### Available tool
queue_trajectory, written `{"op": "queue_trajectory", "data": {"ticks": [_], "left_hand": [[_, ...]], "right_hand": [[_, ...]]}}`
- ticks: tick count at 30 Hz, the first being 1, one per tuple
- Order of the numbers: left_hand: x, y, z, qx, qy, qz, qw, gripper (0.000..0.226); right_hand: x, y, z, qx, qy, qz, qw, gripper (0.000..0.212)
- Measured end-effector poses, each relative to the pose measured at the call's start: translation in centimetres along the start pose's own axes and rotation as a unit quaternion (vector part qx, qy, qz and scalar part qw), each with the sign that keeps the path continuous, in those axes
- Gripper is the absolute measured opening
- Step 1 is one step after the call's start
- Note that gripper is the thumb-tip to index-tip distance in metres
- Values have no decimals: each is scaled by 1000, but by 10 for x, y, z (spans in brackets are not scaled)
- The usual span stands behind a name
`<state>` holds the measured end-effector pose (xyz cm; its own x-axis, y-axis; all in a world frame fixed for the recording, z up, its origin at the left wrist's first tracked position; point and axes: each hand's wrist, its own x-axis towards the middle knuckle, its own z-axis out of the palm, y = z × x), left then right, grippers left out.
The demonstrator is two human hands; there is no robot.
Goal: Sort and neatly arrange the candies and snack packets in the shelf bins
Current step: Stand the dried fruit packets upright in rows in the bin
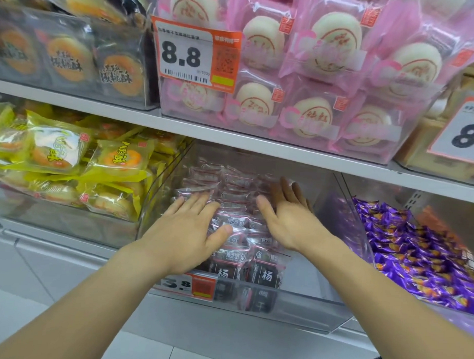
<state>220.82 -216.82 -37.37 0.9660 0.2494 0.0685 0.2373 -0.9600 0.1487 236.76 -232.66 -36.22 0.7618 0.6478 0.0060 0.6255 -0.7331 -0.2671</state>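
A clear plastic bin (314,313) on the lower shelf holds several small dark packets (239,223) with pink-edged wrappers, lined up in rows. My left hand (184,231) lies flat on the left side of the packets, fingers straight and pointing into the bin. My right hand (288,217) rests on the right side of the packets, fingers straight and spread. The packets under both palms are hidden.
Yellow pastry packets (68,161) fill the bin to the left. Purple candies (422,255) fill the bin to the right. Above, pink bun packs (311,74) and walnut cake packs (70,58) sit behind the shelf edge (232,138). A price tag (187,285) hangs on the bin front.
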Motion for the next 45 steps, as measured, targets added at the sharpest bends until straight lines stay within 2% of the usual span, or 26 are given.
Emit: {"op": "queue_trajectory", "data": {"ticks": [3,7,10,13,15,19,22,25,28,36,42,45], "left_hand": [[-4,0,-2,-20,17,0,1000,78],[-16,3,-9,-51,80,28,995,83],[-30,14,-15,-52,139,67,987,67],[-46,28,-20,-44,204,127,970,40],[-58,37,-22,-35,221,147,964,24],[-74,39,-8,48,173,105,978,26],[-75,32,5,91,127,92,983,38],[-70,25,13,83,111,74,988,37],[-66,18,19,51,98,58,992,36],[-49,13,4,-3,166,59,984,37],[-16,2,9,6,159,67,985,39],[-9,0,17,8,147,69,987,40]], "right_hand": [[-28,-6,-16,20,66,-56,996,59],[-93,-3,-27,61,19,-130,989,44],[-117,9,-16,69,15,-155,985,41],[-119,10,0,56,-6,-189,980,46],[-121,8,7,32,-16,-215,976,45],[-124,10,4,7,-12,-217,976,47],[-127,12,2,-28,-23,-192,981,34],[-126,12,7,-36,-62,-162,984,16],[-123,14,10,0,-61,-158,986,18],[-114,8,2,17,16,-164,986,20],[-90,6,2,-12,41,-131,991,18],[-82,9,4,-9,20,-116,993,14]]}}
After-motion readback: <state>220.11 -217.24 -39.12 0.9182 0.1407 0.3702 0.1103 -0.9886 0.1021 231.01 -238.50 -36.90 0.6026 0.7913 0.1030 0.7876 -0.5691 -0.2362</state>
